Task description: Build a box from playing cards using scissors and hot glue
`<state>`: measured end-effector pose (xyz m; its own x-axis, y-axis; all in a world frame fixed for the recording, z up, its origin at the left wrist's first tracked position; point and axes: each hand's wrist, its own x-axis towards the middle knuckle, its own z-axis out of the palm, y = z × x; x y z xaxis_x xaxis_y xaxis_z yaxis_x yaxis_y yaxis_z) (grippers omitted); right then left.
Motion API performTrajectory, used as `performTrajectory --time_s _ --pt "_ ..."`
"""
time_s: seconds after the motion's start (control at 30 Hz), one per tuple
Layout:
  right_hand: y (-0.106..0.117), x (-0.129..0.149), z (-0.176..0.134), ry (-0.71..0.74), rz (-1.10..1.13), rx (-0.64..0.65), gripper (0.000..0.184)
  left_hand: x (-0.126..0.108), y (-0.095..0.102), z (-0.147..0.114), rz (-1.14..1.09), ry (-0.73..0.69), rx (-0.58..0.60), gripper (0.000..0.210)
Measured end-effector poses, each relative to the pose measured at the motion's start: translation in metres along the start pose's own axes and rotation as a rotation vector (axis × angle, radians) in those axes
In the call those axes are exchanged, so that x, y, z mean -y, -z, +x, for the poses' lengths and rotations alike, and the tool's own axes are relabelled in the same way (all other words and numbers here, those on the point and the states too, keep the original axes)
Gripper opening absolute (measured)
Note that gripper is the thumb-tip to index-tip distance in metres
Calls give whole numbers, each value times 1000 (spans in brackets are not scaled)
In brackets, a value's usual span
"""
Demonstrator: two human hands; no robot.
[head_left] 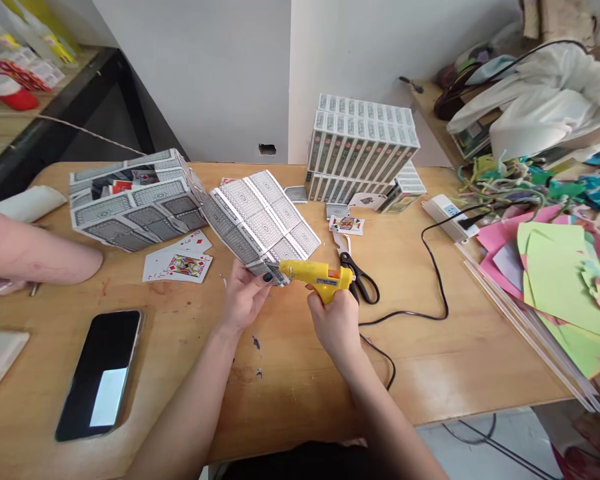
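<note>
Left hand (pixel 247 297): near the centre of the frame, its grip pinching the lower edge of the card panel, thumb with dark nail polish in front.
Card panel (pixel 265 223): centre of the frame, held tilted above the desk (pixel 420 373); made of playing cards with grey patterned backs and white borders.
Right hand (pixel 335 320): just right of centre, grip wrapped round the handle of the glue gun.
Glue gun (pixel 320 275): yellow, nozzle pointing left at the panel's lower corner; whether the two touch, I cannot tell.
Card box (pixel 140 217): left of centre, open-topped, walled with the same card backs, with loose cards inside.
Loose cards (pixel 187 265): face up in front of that box, a jack among them.
Scissors (pixel 363 280): black-handled, just beyond the right hand.
Stacked card packs (pixel 363 147): upper centre right, in rows against the wall.
Power strip (pixel 445 215): white, right of the packs, a black plug in it.
Coloured paper (pixel 570 273): pink and green sheets, right edge.
Phone (pixel 97 377): lower left, lying flat, screen partly lit.
Another person's arm (pixel 35 243): bare, entering at the left edge.
</note>
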<state>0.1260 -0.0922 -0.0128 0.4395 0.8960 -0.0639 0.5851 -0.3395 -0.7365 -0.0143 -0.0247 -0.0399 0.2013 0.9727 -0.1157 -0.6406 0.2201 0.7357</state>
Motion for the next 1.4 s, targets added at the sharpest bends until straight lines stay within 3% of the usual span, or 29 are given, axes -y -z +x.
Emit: performTrajectory --time_s 0.13,0.3,0.47,0.67,0.97,1.4 --pt "-1 2 0 63 -22 -46 21 -1 -1 -1 -6 7 9 34" --pt "1 2 -5 40 -29 -177 19 1 2 -1 -19 21 23 35" --pt "1 -2 -7 36 -14 -228 23 3 4 -1 -32 33 21 36" --pt "-3 -12 -8 60 -80 -189 13 2 4 1 -59 41 -14 34" --pt "-8 -12 -8 104 -123 -202 18 2 4 1 -59 34 -17 32" --pt "-7 -15 -5 142 -111 -180 9 1 6 3 -111 44 -26 31"
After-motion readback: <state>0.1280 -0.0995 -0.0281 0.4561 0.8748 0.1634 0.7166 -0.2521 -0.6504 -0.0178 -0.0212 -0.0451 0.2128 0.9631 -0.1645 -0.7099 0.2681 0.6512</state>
